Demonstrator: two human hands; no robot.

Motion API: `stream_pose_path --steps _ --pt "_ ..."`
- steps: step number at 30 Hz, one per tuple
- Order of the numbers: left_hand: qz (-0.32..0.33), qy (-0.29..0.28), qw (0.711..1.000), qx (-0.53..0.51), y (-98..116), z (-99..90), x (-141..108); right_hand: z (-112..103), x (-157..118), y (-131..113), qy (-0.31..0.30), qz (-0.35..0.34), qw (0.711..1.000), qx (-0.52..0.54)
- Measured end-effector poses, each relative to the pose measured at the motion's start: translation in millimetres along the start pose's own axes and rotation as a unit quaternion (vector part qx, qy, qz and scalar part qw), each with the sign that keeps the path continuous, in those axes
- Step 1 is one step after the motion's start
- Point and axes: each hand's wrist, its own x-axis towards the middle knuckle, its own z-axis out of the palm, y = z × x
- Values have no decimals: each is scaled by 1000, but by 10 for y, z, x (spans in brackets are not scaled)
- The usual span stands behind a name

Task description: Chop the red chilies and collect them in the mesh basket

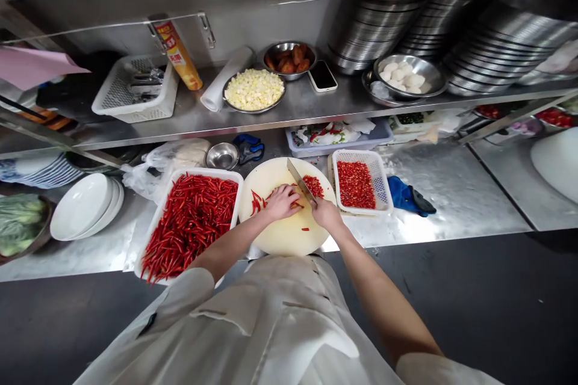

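On a round white cutting board (pixel 280 240), my right hand (pixel 327 214) is closed round the handle of a kitchen knife (pixel 300 179), its blade pointing away and to the left. My left hand (pixel 282 201) lies left of the blade, fingers curled down on red chili peppers (pixel 295 204); its fingertips are partly hidden. Chopped chili (pixel 313 185) is heaped right of the blade, and a few whole chilies (pixel 256 202) lie at the board's left. A white basket of whole red chilies (pixel 189 222) stands left of the board, a basket of chopped chili (pixel 356 184) right of it.
A steel shelf (pixel 180 132) crosses behind the board, bearing a bowl of chopped pale vegetable (pixel 254 91), a phone (pixel 322 76) and stacked steel bowls (pixel 379 18). Blue gloves (pixel 410 196) lie right of the chopped-chili basket. White plates (pixel 83 207) are stacked at left.
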Motion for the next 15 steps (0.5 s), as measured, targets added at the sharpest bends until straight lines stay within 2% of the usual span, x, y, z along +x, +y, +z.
stream_pose_path --steps 5,12,15 --pt "-31 20 999 -5 64 50 110 -68 -21 -129 1 10 1000 -14" --pt "12 -23 999 -19 -92 -35 -1 46 90 -371 -24 43 999 -7" --pt "10 -21 999 -29 -118 -25 -25 62 149 -399 -24 27 999 1"
